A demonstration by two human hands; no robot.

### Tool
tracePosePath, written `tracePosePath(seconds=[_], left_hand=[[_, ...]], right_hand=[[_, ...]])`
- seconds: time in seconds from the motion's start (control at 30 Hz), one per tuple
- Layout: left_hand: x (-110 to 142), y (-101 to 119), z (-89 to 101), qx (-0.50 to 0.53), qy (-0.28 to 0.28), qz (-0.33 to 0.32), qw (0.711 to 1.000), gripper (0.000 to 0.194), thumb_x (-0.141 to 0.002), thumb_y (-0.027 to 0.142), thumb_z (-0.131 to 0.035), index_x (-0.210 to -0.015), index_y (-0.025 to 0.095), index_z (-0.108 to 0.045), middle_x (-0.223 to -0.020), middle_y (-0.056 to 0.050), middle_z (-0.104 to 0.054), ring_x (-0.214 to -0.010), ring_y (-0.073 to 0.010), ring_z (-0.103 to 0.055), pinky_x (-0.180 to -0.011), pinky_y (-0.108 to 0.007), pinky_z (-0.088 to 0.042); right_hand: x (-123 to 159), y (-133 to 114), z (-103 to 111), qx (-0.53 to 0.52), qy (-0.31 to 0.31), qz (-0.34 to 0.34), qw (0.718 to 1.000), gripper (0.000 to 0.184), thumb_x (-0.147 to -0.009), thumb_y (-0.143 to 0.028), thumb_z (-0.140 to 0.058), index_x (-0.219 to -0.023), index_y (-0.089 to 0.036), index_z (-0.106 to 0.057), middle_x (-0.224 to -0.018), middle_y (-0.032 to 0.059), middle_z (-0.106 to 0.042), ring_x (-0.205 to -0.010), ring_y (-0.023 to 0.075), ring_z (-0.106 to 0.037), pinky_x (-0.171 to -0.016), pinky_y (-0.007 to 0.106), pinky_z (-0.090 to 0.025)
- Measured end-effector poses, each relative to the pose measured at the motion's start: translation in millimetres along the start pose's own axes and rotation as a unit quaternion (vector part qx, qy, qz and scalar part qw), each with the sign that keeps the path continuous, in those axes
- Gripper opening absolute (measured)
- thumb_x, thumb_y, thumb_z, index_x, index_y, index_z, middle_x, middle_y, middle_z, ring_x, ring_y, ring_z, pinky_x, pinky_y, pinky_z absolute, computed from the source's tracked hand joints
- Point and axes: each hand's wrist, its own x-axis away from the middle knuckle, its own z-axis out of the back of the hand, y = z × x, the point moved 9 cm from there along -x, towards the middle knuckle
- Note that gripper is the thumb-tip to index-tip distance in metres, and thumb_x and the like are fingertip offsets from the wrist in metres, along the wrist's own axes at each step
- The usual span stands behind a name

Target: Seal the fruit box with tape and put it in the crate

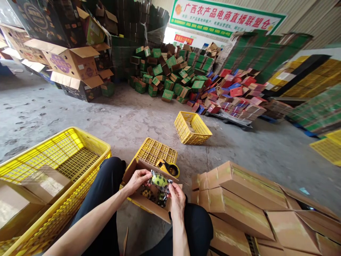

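Between my two hands is a green, dark-spotted item in clear plastic wrap [160, 180], held over an open cardboard box [154, 206]. My left hand [138, 181] pinches the wrap's left end, and my right hand [176, 199] pinches its right end. Inside the box lie more wrapped pieces with yellow-green and dark patches [147, 193]; what they are I cannot tell. Under the box is an upturned yellow plastic crate [157, 151]. A yellow and black tape dispenser [170, 168] rests at the box's far right side.
To my left stands a large yellow crate [93, 140] holding cardboard boxes. Closed cartons [245, 202] are stacked on my right. A smaller yellow crate [193, 129] sits ahead on the concrete floor. Farther back are piles of green boxes [167, 94] and red and blue boxes [236, 91].
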Motion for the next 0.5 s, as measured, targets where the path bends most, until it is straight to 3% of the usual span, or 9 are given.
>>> tracePosePath(seconds=[0.13,0.3,0.4,0.5], left_hand=[[0.6,-0.6,-1.8,-0.001,-0.011,0.007,1.0,0.058,-0.076,0.07,-0.083,-0.088,0.013,-0.075,-0.07,-0.003,-0.068,-0.062,-0.0166,-0.067,-0.059,-0.025,-0.048],[2.3,-4.3,-2.3,-0.022,-0.034,0.03,0.999,0.069,-0.079,0.073,-0.078,-0.111,0.012,-0.078,-0.069,-0.002,-0.066,-0.058,-0.0133,-0.06,-0.056,-0.023,-0.046],[3.5,-5.9,-3.0,-0.021,-0.04,0.046,0.998,0.076,-0.079,0.074,-0.079,-0.122,0.012,-0.076,-0.066,0.001,-0.063,-0.053,-0.0107,-0.054,-0.053,-0.022,-0.042],[4.6,-6.0,-5.1,0.011,-0.042,0.059,0.997,0.074,-0.077,0.071,-0.082,-0.123,0.013,-0.075,-0.078,-0.003,-0.069,-0.061,-0.0117,-0.061,-0.059,-0.023,-0.047]], right_hand=[[0.9,-2.3,-0.6,-0.002,-0.016,-0.011,1.0,0.056,-0.064,-0.067,-0.084,-0.094,-0.019,-0.083,-0.085,0.0063,-0.08,-0.073,0.0233,-0.07,-0.055,0.028,-0.053],[0.9,-3.9,3.1,-0.007,-0.02,0.005,1.0,0.059,-0.066,-0.068,-0.085,-0.096,-0.017,-0.083,-0.092,0.0099,-0.081,-0.078,0.0248,-0.072,-0.059,0.03,-0.057],[1.6,-5.9,2.5,-0.01,-0.022,0.02,1.0,0.059,-0.068,-0.068,-0.085,-0.095,-0.016,-0.085,-0.095,0.0117,-0.082,-0.081,0.0254,-0.074,-0.065,0.032,-0.062],[4.6,-9.3,-3.4,-0.035,-0.039,0.018,0.998,0.055,-0.067,-0.065,-0.088,-0.093,-0.017,-0.085,-0.103,0.0121,-0.082,-0.091,0.0286,-0.076,-0.076,0.038,-0.066]])
